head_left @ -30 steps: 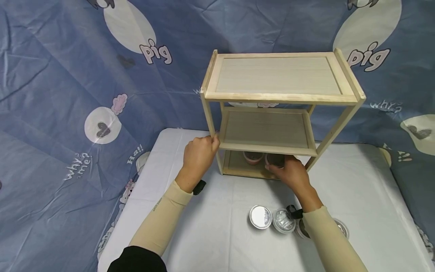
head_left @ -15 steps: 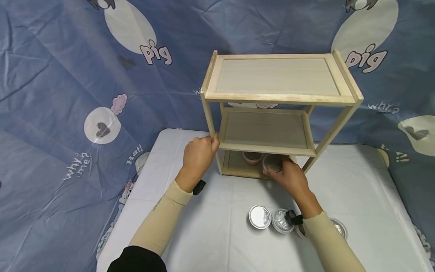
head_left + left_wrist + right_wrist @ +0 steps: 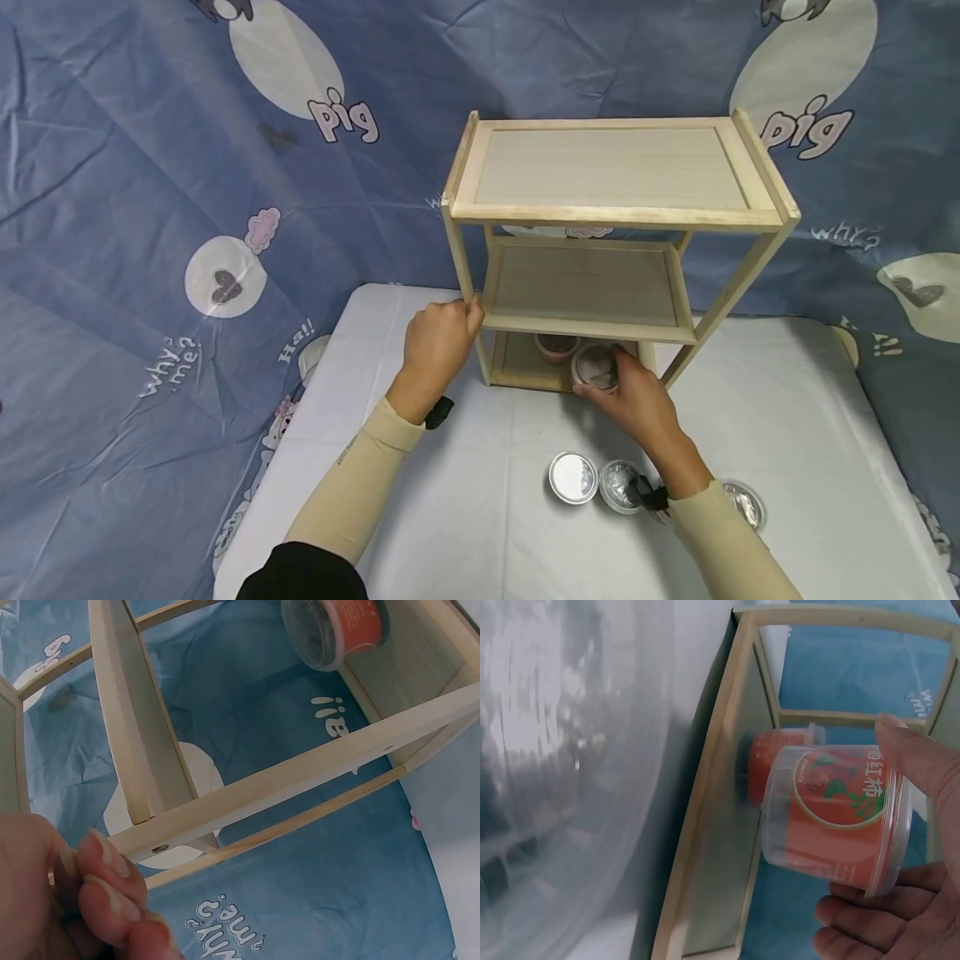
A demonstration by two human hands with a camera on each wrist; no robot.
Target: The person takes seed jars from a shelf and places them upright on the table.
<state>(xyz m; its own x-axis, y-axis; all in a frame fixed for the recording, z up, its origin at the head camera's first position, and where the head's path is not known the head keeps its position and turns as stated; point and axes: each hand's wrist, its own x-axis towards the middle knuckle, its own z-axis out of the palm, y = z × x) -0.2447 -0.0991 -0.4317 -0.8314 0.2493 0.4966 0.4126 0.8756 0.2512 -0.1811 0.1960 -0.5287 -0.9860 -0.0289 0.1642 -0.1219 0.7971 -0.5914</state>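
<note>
My left hand (image 3: pixel 442 333) grips the left front post (image 3: pixel 459 254) of a three-tier wooden shelf (image 3: pixel 622 218); its curled fingers (image 3: pixel 112 889) show in the left wrist view. Between the thumb and fingers of my right hand (image 3: pixel 637 396) is a clear plastic tub (image 3: pixel 832 817) with an orange-red label and a lid. That tub is over the front edge of the bottom tier (image 3: pixel 525 371). Behind it, to the left, a similar tub (image 3: pixel 557 348) sits on the same tier.
Several round lidded containers stand in a row on the white cloth in front of the shelf, among them a silver-topped one (image 3: pixel 573 478) and a clear one (image 3: pixel 619 485). My right forearm partly covers the row. A blue printed cloth (image 3: pixel 315 200) hangs behind the shelf.
The right hand has drawn the held tub forward and slightly left, from under the middle tier to the bottom tier's front edge. My left hand stays on the post.
</note>
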